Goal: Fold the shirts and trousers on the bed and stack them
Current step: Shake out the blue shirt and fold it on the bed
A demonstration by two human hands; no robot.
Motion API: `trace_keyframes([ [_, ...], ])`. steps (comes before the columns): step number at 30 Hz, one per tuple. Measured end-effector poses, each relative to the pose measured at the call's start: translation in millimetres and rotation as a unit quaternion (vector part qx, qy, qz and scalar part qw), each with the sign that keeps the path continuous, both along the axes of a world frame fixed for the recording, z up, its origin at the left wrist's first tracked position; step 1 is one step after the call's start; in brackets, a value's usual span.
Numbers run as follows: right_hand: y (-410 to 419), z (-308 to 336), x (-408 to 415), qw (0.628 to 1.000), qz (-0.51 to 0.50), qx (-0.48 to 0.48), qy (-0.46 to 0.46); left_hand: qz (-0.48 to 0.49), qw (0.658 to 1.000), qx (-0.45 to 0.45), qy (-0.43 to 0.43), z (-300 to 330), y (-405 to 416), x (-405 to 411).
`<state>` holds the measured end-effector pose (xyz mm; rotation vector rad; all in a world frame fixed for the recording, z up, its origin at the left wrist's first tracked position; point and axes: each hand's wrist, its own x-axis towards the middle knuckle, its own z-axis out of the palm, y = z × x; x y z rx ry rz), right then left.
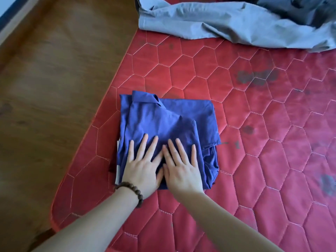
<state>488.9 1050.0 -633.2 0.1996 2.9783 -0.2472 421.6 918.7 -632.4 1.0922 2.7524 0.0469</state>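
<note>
A blue collared shirt point(169, 117) lies folded into a rough square near the left edge of the red quilted mattress point(254, 142). White and dark fabric edges peek out beneath its left side, so it rests on top of other folded cloth. My left hand point(143, 166) and my right hand point(181, 168) lie flat side by side on the shirt's near half, fingers spread, palms down, gripping nothing. A loose light grey garment point(227, 24) lies unfolded at the far edge of the mattress, with a darker grey garment point(300, 10) behind it.
A brown wooden floor point(54, 88) runs along the mattress's left side. A bead bracelet point(131, 190) circles my left wrist. The mattress has dark stains point(258, 77) on its right half.
</note>
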Motion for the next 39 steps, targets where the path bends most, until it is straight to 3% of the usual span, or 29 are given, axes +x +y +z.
trace_keyframes([
  [8,30,-16,13,0.990,-0.142,0.000,-0.023,0.054,0.998,-0.002,0.009,-18,-6,-2],
  [11,39,-12,19,0.989,-0.138,-0.021,-0.045,0.062,0.998,0.008,-0.007,-10,-4,-4],
  [14,41,-4,12,0.989,-0.125,-0.036,-0.063,0.083,0.993,0.072,-0.034,0,-2,-8],
  [18,54,14,-2,0.990,-0.130,-0.048,0.036,0.131,0.983,0.126,-0.004,9,-13,-24],
  [20,62,17,-14,0.991,-0.118,-0.059,0.033,0.130,0.987,0.094,-0.019,10,-19,-32],
  [24,67,-2,-30,0.994,-0.038,-0.010,-0.106,0.155,0.985,-0.021,-0.066,-4,-27,-34],
  [30,62,-7,-33,0.991,-0.052,0.033,-0.122,0.179,0.982,-0.032,-0.058,-9,-24,-31],
  [39,47,42,3,0.988,-0.127,-0.022,-0.084,0.160,0.986,0.020,-0.046,41,-22,-14],
])
